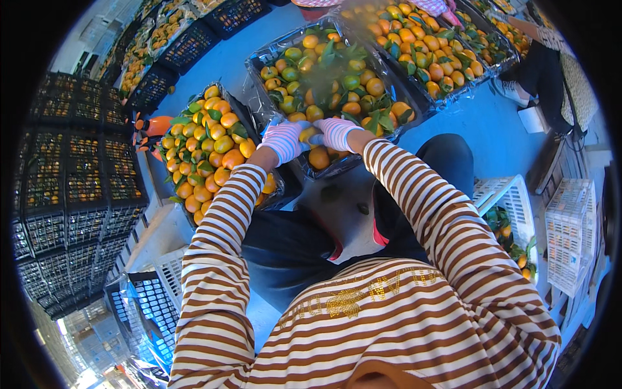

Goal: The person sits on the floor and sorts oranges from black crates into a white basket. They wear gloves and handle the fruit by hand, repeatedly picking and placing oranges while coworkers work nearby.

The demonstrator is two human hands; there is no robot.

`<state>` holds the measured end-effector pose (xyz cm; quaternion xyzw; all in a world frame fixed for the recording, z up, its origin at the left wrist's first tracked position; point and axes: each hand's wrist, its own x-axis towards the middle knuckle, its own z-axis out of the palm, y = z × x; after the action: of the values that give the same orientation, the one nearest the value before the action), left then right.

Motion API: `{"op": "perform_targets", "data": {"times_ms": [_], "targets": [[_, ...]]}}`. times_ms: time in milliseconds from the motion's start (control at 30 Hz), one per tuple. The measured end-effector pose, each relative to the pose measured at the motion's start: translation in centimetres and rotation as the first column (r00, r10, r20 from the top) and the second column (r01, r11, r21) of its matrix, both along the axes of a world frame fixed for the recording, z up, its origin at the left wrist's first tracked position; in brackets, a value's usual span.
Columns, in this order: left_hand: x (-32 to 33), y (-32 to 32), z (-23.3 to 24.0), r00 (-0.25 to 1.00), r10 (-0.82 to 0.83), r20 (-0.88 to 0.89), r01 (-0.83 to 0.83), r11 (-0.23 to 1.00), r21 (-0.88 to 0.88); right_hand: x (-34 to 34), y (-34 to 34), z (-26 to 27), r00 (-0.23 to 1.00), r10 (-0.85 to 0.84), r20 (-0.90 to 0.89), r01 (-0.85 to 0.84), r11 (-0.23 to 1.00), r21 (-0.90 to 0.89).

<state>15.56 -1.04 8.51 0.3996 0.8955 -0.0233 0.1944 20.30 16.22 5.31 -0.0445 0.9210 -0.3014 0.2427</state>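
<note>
Both of my hands wear striped pink-and-white knit gloves and meet over the near end of a plastic-lined crate (410, 129). My left hand (285, 140) and my right hand (337, 133) close around a yellow-orange mandarin (308, 134) between them. Fingers cover much of that fruit. Orange and greenish mandarins (351, 81) with leaves fill the crate beyond my hands. One larger mandarin (319, 158) lies just below them at the near end. By my left forearm stands another crate, heaped with mandarins (214, 141).
Stacked black crates (73, 165) of fruit rise at far left. A white plastic basket (520, 204) with leafy fruit stands at right, near more white crates (571, 233). Further fruit crates (427, 48) stand ahead, with a co-worker's gloved hand (452, 18) over them. Another person's legs (542, 73) are at upper right.
</note>
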Motion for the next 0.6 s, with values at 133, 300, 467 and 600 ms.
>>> {"op": "perform_targets", "data": {"times_ms": [133, 300, 467, 600], "targets": [[0.6, -0.1, -0.2, 0.993, 0.113, 0.023, -0.113, 0.993, 0.013, 0.9, 0.7, 0.0, 0.99, 0.001, -0.138, -0.007, 0.999, -0.041], [-0.6, -1.6, -1.0, 0.918, 0.3, 0.261, -0.357, 0.911, 0.209, 0.6, 0.9, -0.4, 0.995, -0.05, -0.086, 0.038, 0.99, -0.134], [-2.8, -2.7, -1.3, 0.928, 0.315, 0.199, -0.36, 0.894, 0.265, 0.0, 0.3, -0.5, 0.985, -0.136, -0.109, 0.141, 0.989, 0.036], [-2.6, -1.7, -1.6, 0.935, 0.225, 0.273, -0.291, 0.929, 0.229, -0.7, 0.0, -0.5, 1.0, 0.008, 0.005, -0.008, 0.998, 0.064]]}}
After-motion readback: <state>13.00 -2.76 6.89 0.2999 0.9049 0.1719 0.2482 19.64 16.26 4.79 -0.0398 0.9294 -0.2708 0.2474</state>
